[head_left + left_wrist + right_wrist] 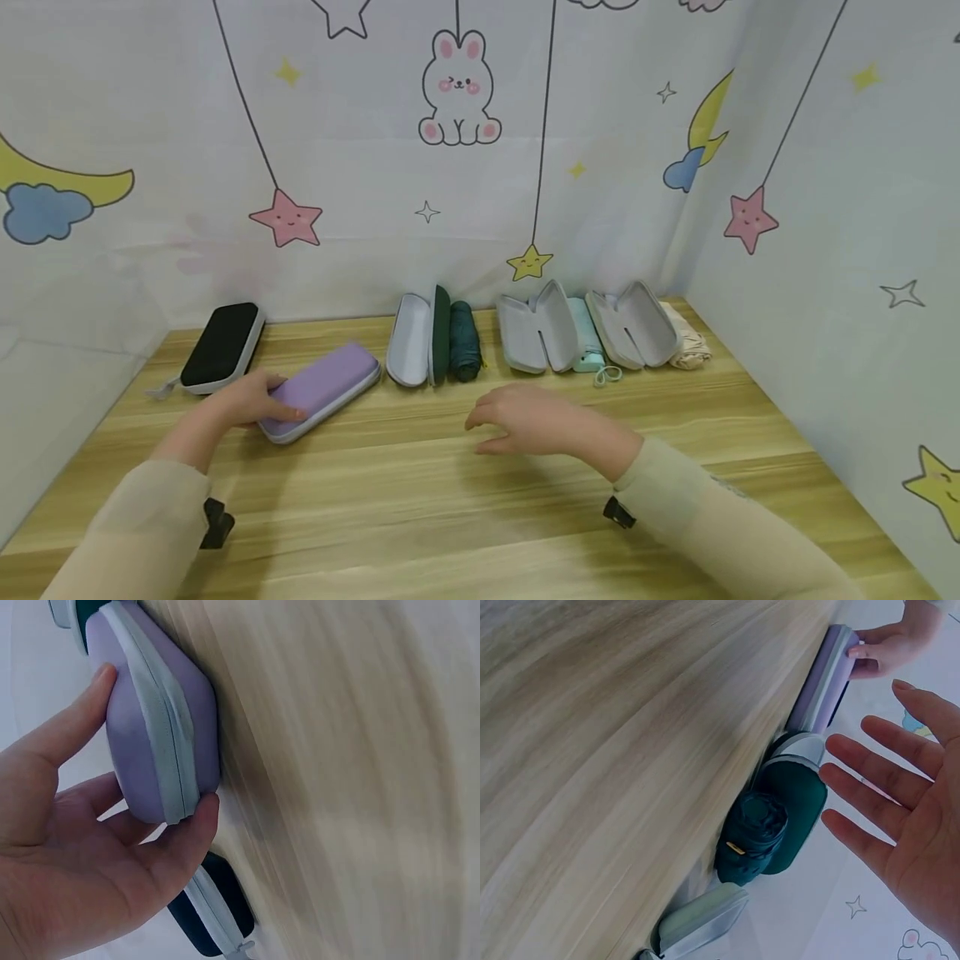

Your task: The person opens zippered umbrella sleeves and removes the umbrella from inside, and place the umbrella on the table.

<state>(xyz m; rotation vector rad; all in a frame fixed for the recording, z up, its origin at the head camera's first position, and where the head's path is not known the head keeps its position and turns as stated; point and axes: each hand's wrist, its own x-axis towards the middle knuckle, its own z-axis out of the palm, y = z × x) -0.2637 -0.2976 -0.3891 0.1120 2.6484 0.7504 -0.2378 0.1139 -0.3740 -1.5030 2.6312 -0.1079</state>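
My left hand [251, 402] grips the near-left end of a closed purple zip case [324, 385] on the table. Thumb and fingers hold opposite sides of that case in the left wrist view, its pale zipper band [166, 724] running between them. My right hand [528, 421] is over the table with nothing in it, fingers spread in the right wrist view. Beyond it lie an open dark green case [440, 337] with a pale inside and a rolled dark green umbrella [465, 343]. Left of the purple case is a closed black zip case [222, 346].
Farther right along the back stand two open grey-lined cases, one [521, 333] left of a mint folded umbrella [587, 337], the other [636, 325] beside a beige cloth bundle [692, 340]. A printed white curtain [360, 158] closes off the table's back.
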